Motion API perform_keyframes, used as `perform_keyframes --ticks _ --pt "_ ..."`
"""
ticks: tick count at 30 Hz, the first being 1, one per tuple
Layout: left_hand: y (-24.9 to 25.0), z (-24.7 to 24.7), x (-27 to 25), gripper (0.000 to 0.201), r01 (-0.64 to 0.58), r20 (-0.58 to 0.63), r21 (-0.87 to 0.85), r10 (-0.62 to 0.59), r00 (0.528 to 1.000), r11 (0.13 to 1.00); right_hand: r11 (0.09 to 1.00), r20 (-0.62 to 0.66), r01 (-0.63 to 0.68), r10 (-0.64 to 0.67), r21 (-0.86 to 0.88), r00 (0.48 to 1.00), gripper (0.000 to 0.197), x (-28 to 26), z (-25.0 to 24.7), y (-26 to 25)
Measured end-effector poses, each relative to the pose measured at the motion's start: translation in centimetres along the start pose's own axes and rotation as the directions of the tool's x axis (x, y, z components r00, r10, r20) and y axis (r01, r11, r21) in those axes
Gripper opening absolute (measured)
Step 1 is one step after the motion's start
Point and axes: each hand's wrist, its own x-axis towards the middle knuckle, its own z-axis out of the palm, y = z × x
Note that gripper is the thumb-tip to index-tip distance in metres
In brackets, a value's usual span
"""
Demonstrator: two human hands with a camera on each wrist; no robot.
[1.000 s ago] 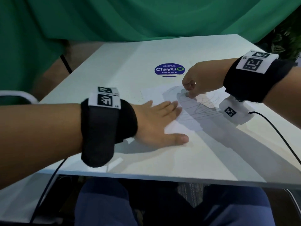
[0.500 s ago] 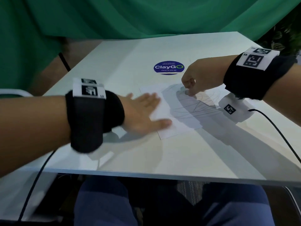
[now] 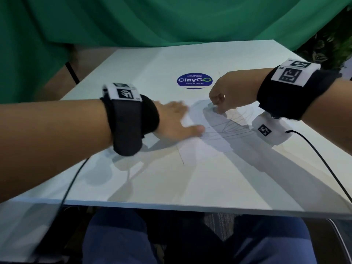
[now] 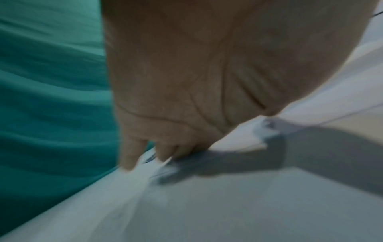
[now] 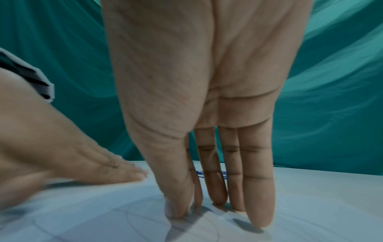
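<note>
A white sheet of paper point(image 3: 219, 141) with pencil scribbles lies on the white table point(image 3: 190, 187). My left hand point(image 3: 175, 121) lies flat on the sheet's left part with its fingers straight; it is blurred in the left wrist view point(image 4: 165, 155). My right hand point(image 3: 218, 109) is at the sheet's far edge. In the right wrist view its thumb and forefinger point(image 5: 182, 211) pinch the paper point(image 5: 103, 221) there, and the other fingers point straight down onto it. The left hand point(image 5: 93, 168) shows at the left of that view.
A round blue ClayGo sticker point(image 3: 194, 80) sits on the table beyond the paper. Green cloth point(image 3: 171, 20) hangs behind the table. Black cables point(image 3: 323, 162) trail from both wrist units over the table's near edge. My legs are under the table.
My left hand slid left over the sheet, uncovering its near-left corner, and is still blurred with motion. The right hand stayed at the far edge.
</note>
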Motion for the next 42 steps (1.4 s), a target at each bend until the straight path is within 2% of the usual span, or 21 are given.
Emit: perform_keyframes --ticks 2,3,4,5,7,8,9,12,13,14,16,18,21,24,27,30,32,36,42 --pt "-2.1 -0.5 0.3 0.111 0.205 0.014 -0.003 -0.205 0.979 0.979 1.0 -0.006 0.0 0.001 0.018 1.0 0.027 -0.1 0.0 0.0" --pt "-2.9 -0.8 0.2 0.112 0.254 -0.003 0.004 -0.254 0.967 0.967 1.0 -0.007 0.002 -0.002 0.016 1.0 0.027 -0.1 -0.1 -0.1" --pt "-3.2 -1.0 0.1 0.112 0.243 -0.036 0.021 -0.243 0.969 0.97 1.0 -0.006 0.003 -0.003 0.011 1.0 0.027 0.0 -0.2 -0.2" --pt "-3.0 -1.1 -0.3 0.111 0.172 -0.063 0.04 -0.17 0.984 0.984 1.0 -0.001 0.002 -0.002 0.005 1.0 0.027 0.1 -0.3 -0.2" --pt "-1.8 -0.6 -1.1 0.109 -0.031 -0.027 0.067 0.033 0.999 0.997 1.0 0.007 -0.002 0.002 -0.003 1.0 0.026 0.1 -0.4 -0.4" --pt "-1.2 -0.1 -1.3 0.108 -0.089 0.013 0.068 0.088 0.996 0.994 1.0 0.007 0.0 0.0 -0.008 1.0 0.025 0.1 -0.4 -0.4" --pt "-1.0 0.2 -1.3 0.108 -0.089 0.04 0.071 0.087 0.995 0.993 1.0 0.004 0.001 -0.001 -0.01 1.0 0.025 0.0 -0.4 -0.4" --pt "-2.4 -0.2 -0.4 0.11 0.101 0.007 0.092 -0.102 0.995 0.991 1.0 -0.03 0.01 -0.01 0.004 1.0 0.027 -0.3 0.0 -0.2" --pt "-2.7 -0.7 -0.4 0.11 0.132 -0.009 0.099 -0.132 0.991 0.986 1.0 -0.044 0.014 -0.013 0.013 0.999 0.027 -0.4 0.1 -0.1" --pt "-2.7 -1.3 -0.5 0.109 0.118 -0.027 0.103 -0.116 0.993 0.988 1.0 -0.055 0.016 -0.015 0.021 0.998 0.027 -0.6 0.3 -0.1" --pt "-2.0 -1.9 -0.9 0.107 0.002 -0.055 0.094 0.003 0.998 0.996 0.999 -0.067 0.022 -0.019 0.029 0.998 0.026 -0.8 0.5 0.0" --pt "-1.2 -2.0 -0.8 0.113 -0.086 -0.061 0.094 0.092 0.994 0.992 0.999 -0.083 0.029 -0.026 0.034 0.996 0.023 -1.0 0.6 0.1" --pt "-1.2 -1.6 0.1 0.128 -0.071 -0.025 0.051 0.072 0.997 0.996 0.998 -0.111 0.02 -0.014 0.06 0.994 0.021 -1.4 0.8 0.1" --pt "-0.9 -1.2 0.1 0.14 -0.053 0.006 0.012 0.053 0.999 0.999 0.984 -0.146 -0.023 0.05 0.179 0.988 0.023 -2.0 0.8 0.1" --pt "-0.1 -1.1 -0.1 0.131 -0.081 -0.097 0.053 0.085 0.992 0.995 0.959 -0.176 0.0 0.051 0.282 0.983 0.024 -2.1 0.8 0.2" --pt "0.0 -2.3 0.0 0.112 -0.115 -0.233 0.024 0.118 0.965 0.993 0.947 -0.148 0.028 0.021 0.32 0.989 0.013 -2.5 0.5 0.3" --pt "-0.7 -3.1 0.2 0.109 -0.126 -0.259 0.014 0.126 0.958 0.992 0.942 -0.106 0.023 0.013 0.334 0.994 0.009 -2.8 0.2 0.2" --pt "-1.2 -3.5 0.8 0.119 -0.121 -0.149 0.049 0.127 0.981 0.991 0.928 -0.039 0.014 0.001 0.373 0.999 0.009 -2.9 0.0 0.2" --pt "-0.2 -3.3 2.2 0.129 -0.127 0.009 0.056 0.127 0.992 0.99 0.918 -0.077 -0.008 0.042 0.395 0.996 0.008 -2.3 0.3 -0.1"
